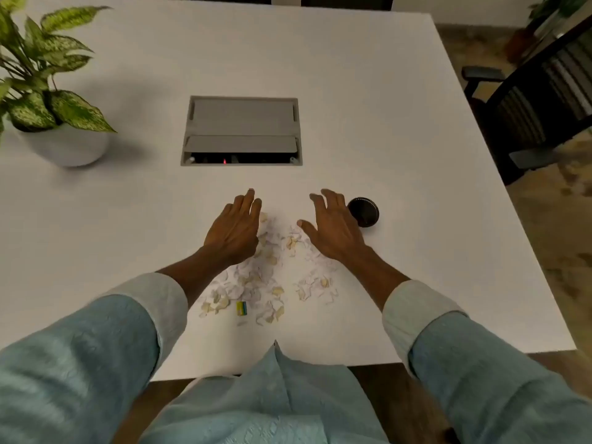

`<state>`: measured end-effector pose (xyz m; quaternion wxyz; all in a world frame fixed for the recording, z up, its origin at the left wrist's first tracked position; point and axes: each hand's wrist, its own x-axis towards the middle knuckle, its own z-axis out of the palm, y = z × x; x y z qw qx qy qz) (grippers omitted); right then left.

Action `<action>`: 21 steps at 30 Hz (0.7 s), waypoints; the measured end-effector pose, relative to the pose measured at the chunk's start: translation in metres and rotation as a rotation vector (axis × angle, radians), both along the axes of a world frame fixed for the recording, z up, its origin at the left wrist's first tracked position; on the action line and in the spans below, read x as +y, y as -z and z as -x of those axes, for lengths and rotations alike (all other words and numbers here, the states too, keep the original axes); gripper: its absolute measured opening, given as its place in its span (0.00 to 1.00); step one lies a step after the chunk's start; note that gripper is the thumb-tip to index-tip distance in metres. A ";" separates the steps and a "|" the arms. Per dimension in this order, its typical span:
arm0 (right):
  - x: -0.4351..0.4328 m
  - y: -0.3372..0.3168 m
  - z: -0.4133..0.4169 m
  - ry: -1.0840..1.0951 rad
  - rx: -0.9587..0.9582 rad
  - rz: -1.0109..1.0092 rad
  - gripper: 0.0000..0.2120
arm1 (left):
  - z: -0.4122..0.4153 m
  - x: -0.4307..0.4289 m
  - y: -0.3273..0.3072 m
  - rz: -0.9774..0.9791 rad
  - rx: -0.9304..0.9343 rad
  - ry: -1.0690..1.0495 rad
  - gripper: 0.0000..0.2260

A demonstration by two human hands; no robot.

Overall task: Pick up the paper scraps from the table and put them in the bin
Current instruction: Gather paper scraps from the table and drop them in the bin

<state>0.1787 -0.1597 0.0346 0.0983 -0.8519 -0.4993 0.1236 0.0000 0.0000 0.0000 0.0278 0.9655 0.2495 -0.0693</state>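
Several white and cream paper scraps (262, 283) lie scattered on the white table (96, 219) near its front edge. A small yellow and blue scrap (242, 308) sits among them at the front. My left hand (235, 230) hovers flat over the far left of the pile, fingers together and extended, holding nothing. My right hand (333, 227) hovers over the far right of the pile with fingers spread and empty. No bin is in view.
A round black lid-like object (363, 212) lies just right of my right hand. A grey cable box (242, 131) is set into the table's middle. A potted plant (48, 100) stands at the far left. A dark chair (538, 100) sits beyond the table's right edge.
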 end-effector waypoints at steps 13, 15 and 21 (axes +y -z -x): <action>-0.079 0.092 0.028 0.191 0.130 0.269 0.30 | -0.027 -0.060 0.075 0.340 0.171 -0.177 0.39; -0.087 0.102 0.032 0.222 0.146 0.283 0.32 | -0.036 -0.066 0.082 0.388 0.188 -0.246 0.41; -0.101 0.125 0.033 0.236 0.197 0.322 0.39 | -0.055 -0.076 0.094 0.448 0.207 -0.257 0.44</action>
